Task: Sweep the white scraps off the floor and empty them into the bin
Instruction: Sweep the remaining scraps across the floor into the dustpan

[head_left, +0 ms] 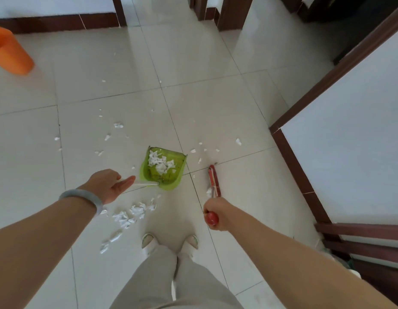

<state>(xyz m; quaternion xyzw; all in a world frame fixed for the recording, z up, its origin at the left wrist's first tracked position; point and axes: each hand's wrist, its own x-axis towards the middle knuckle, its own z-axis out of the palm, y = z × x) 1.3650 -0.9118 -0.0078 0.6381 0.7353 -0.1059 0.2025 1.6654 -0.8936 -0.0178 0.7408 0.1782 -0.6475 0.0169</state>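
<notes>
As far as I can count, one orange bin (11,52) stands well off to the left, one green dustpan (162,168) sits on the floor with a heap of white scraps (160,162) in it, one red broom (214,181) rests just right of it, and well over a dozen loose bits lie around. Pale glossy tiles (216,97) meet dark skirting (291,157) under white walls (349,141). Her left hand (109,186) grips the pan's white handle (144,185), thumb stretched out; the right hand (216,214) is clenched round the broom's end.
</notes>
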